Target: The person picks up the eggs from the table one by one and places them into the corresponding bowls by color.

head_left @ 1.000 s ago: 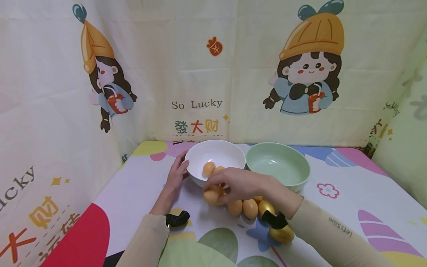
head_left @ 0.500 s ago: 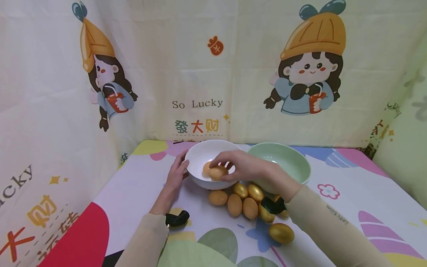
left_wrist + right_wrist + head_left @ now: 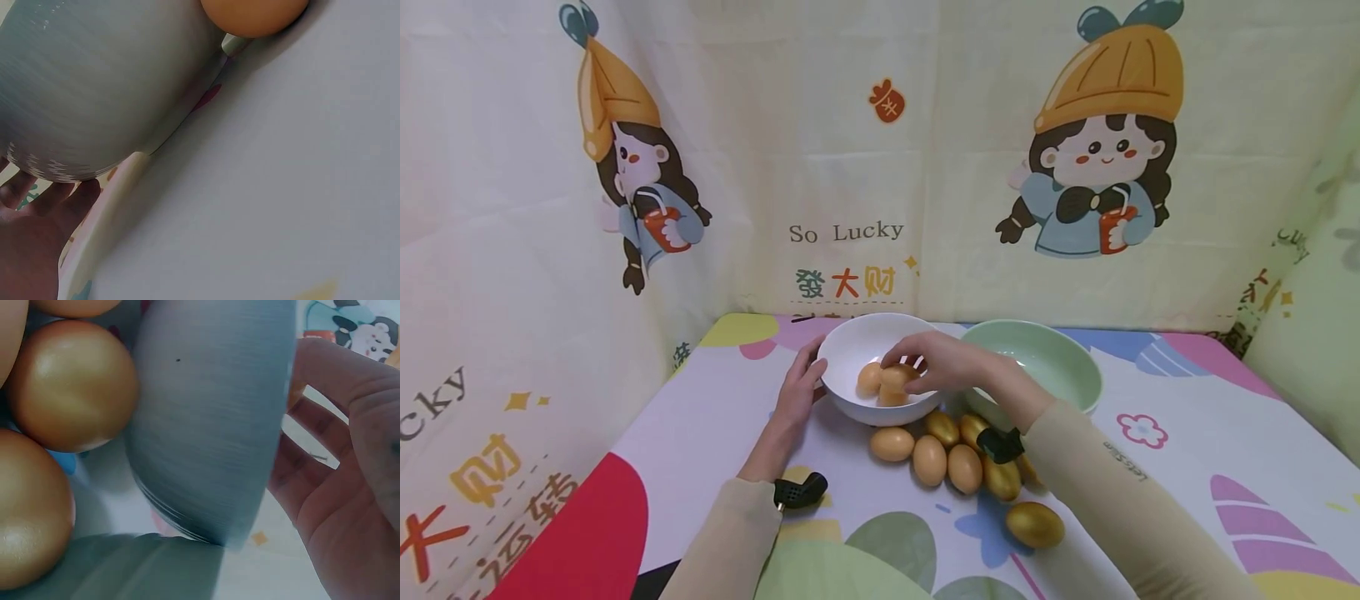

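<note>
Nearest to us, two beige sleeves (image 3: 722, 542) reach in over the patterned surface (image 3: 700, 425), each with a black wrist device (image 3: 803, 491) at the cuff. A lone golden egg (image 3: 1035, 525) lies on its side near the right sleeve, apart from the group. Beyond it we record a loose cluster: three brown eggs (image 3: 929, 461) and further golden eggs (image 3: 1002, 479), one partly covered by the right sleeve. The cluster sits just in front of the white bowl (image 3: 853, 346), which stands upright.

At the bowl's left side we find the left hand (image 3: 797, 385) gripping it, thumb at the rim and fingers bent against the outer wall. The right hand (image 3: 946, 362) is over the bowl's right side, its fingers part-closed, pinching the held egg (image 3: 898, 377) between thumb and fingertips. That egg is inside the rim as viewed from the head, directly above a lower egg (image 3: 893, 400); whether the two touch we cannot tell. A loose egg (image 3: 870, 379) rests in the bowl to their left.

To the right stands the green bowl (image 3: 1052, 367), close by the white one and partly hidden by the right forearm. Farthest back hangs a cream curtain (image 3: 842, 167) printed with cartoon figures and lettering.
</note>
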A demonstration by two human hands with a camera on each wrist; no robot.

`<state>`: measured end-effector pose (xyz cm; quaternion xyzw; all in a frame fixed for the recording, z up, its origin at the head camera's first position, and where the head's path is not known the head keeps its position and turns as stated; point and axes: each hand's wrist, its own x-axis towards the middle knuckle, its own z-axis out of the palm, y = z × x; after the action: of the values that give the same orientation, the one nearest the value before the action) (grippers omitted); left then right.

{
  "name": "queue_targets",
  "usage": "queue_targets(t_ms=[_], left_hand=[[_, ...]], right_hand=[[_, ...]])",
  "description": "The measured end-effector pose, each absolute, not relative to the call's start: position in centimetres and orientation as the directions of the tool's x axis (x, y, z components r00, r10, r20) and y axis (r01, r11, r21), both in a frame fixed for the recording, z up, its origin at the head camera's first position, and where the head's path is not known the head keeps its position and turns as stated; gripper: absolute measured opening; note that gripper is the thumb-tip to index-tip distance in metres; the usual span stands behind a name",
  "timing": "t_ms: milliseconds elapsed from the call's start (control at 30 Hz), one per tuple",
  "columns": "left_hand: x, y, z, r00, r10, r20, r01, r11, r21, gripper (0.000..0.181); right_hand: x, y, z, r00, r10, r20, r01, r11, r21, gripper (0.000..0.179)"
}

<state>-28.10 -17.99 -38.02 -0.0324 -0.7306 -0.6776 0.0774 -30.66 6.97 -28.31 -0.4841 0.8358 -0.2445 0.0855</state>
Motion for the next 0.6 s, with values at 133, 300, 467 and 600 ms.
queue_targets(t_ms=[133,300,467,600], left_hand=[[-28.0,-18.0,-38.1,-0.986,-0.061,0.155,0.15,0.079,0.985,0.044],[-28.0,-17.9,-38.0,-0.986,-0.062,0.158,0.154,0.069,0.986,0.043],[-28.0,-17.9,-37.9,-0.987,-0.058,0.152,0.148,0.068,0.987,0.044],[-28.1,-17.9,-37.8,-0.988,-0.057,0.146,0.142,0.07,0.987,0.044]], right_hand=[[-31.0,6.6,-28.8,-0.519,-0.853,0.056,-0.764,0.433,-0.479,0.036],[-31.2,6.0,-29.2,-0.516,-0.856,0.011,-0.763,0.455,-0.459,0.037],[-31.3,5.5,-29.3,-0.533,-0.846,-0.028,-0.757,0.492,-0.43,0.037],[-31.5,5.2,-29.4,-0.55,-0.834,-0.04,-0.751,0.515,-0.414,0.037]])
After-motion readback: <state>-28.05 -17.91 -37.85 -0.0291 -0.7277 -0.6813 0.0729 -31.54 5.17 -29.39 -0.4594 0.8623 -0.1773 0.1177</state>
